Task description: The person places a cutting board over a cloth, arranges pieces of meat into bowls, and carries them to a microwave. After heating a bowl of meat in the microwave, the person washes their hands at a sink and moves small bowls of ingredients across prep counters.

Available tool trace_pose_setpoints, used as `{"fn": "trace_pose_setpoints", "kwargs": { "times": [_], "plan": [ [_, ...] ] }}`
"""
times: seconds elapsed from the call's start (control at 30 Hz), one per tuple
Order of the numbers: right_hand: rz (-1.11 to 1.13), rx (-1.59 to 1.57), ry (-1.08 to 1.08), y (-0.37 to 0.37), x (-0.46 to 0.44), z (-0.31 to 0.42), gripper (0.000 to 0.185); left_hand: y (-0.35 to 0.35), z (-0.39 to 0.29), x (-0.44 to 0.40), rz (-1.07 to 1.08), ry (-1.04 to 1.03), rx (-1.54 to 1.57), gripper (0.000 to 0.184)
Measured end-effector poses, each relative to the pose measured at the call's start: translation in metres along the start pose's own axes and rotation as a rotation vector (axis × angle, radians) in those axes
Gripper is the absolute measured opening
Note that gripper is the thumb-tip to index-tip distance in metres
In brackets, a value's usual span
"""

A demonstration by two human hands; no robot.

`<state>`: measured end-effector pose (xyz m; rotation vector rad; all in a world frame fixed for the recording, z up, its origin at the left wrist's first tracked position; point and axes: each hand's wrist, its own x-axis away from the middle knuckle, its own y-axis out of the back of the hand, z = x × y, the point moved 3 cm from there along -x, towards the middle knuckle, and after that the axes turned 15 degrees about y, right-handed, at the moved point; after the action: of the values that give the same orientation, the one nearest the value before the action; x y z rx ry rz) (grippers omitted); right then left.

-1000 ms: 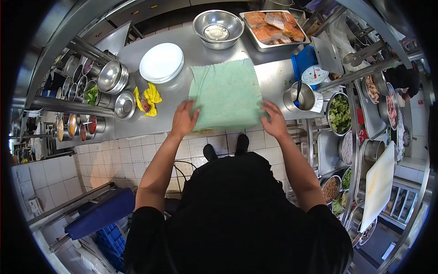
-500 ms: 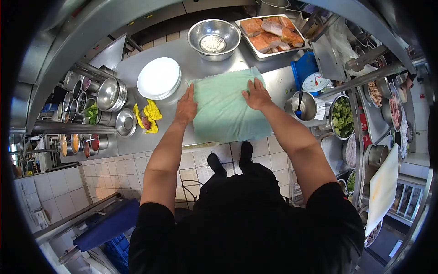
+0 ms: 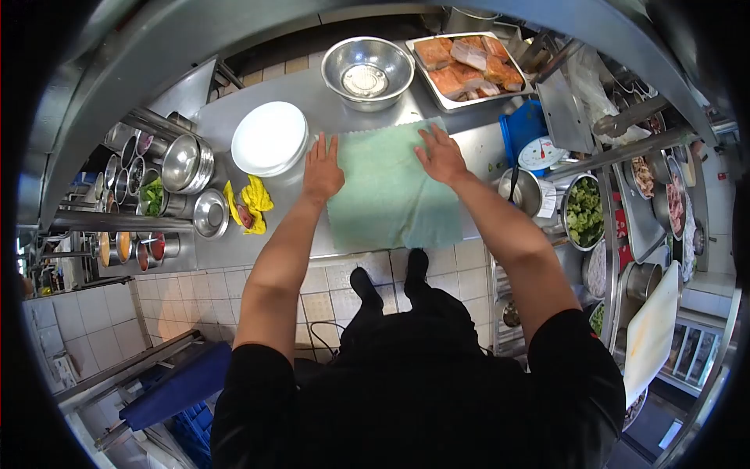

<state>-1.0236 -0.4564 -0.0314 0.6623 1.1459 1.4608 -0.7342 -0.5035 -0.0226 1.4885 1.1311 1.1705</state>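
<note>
A pale green cloth lies spread on the steel counter, its near edge hanging at the counter's front. My left hand rests flat at the cloth's left edge, fingers stretched out and pointing away from me. On the cloth's upper right part lies my right hand, fingers apart and palm down. Neither hand grips anything. Left of my left hand stands a stack of white plates. A crumpled yellow cloth sits nearer the counter's front.
Behind the cloth stand a steel bowl and a tray of salmon pieces. To the right are a scale, a steel pot and a bowl of lettuce. Steel bowls are stacked at left, beneath a shelf rail.
My left hand's fingers have spread and flattened at the cloth's left edge. The right hand has shifted slightly on the cloth, and the cloth's near edge has folds in a different place.
</note>
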Motion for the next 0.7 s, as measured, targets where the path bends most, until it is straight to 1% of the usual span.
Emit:
{"fn": "trace_pose_setpoints", "kwargs": {
  "times": [0.03,0.07,0.1,0.17,0.2,0.27,0.3,0.37,0.4,0.47,0.5,0.53,0.57,0.6,0.63,0.7],
  "plan": [
    [0.013,-0.001,-0.008,0.002,0.021,0.009,0.053,0.006,-0.004,0.008,-0.110,-0.079,0.054,0.070],
    [0.010,-0.012,0.079,0.005,0.046,0.023,0.049,0.006,-0.006,0.029,-0.136,-0.183,0.104,0.070],
    [0.005,-0.023,0.168,0.009,0.071,0.039,0.046,0.006,-0.004,0.053,-0.130,-0.186,0.106,0.070],
    [-0.036,0.036,0.207,0.003,0.130,0.053,0.048,0.000,0.000,0.102,0.022,-0.300,-0.002,0.073],
    [-0.035,0.032,0.207,0.003,0.152,0.053,0.048,-0.004,0.010,0.120,0.025,-0.298,-0.004,0.073],
    [0.088,0.125,0.170,0.005,0.179,0.043,0.051,-0.018,0.039,0.138,0.098,-0.225,-0.101,0.080],
    [0.087,0.126,0.178,0.010,0.180,0.038,0.051,-0.020,0.045,0.139,0.093,-0.219,-0.099,0.080],
    [0.184,0.174,0.199,0.015,0.184,0.031,0.054,-0.026,0.055,0.149,0.039,-0.257,-0.126,0.083],
    [0.212,0.167,0.203,0.016,0.183,0.027,0.052,-0.025,0.054,0.154,0.034,-0.254,-0.126,0.083],
    [0.208,0.134,0.203,0.016,0.181,0.024,0.051,-0.023,0.051,0.157,0.078,-0.217,-0.158,0.083],
    [0.210,0.099,0.200,0.019,0.176,0.026,0.051,-0.016,0.045,0.155,0.067,-0.215,-0.159,0.083],
    [0.206,0.099,0.203,0.021,0.172,0.029,0.051,-0.009,0.040,0.156,0.080,-0.164,-0.118,0.084],
    [0.156,0.052,0.180,0.023,0.166,0.032,0.050,-0.005,0.037,0.154,0.093,-0.115,-0.076,0.084],
    [0.106,0.005,0.158,0.025,0.159,0.036,0.050,-0.005,0.032,0.149,0.089,-0.115,-0.076,0.084],
    [0.107,0.005,0.160,0.021,0.154,0.038,0.050,-0.007,0.029,0.143,0.113,-0.110,-0.065,0.083],
    [0.163,0.062,0.053,0.009,0.145,0.040,0.051,-0.015,0.030,0.142,0.138,-0.088,-0.057,0.082]
  ]
}}
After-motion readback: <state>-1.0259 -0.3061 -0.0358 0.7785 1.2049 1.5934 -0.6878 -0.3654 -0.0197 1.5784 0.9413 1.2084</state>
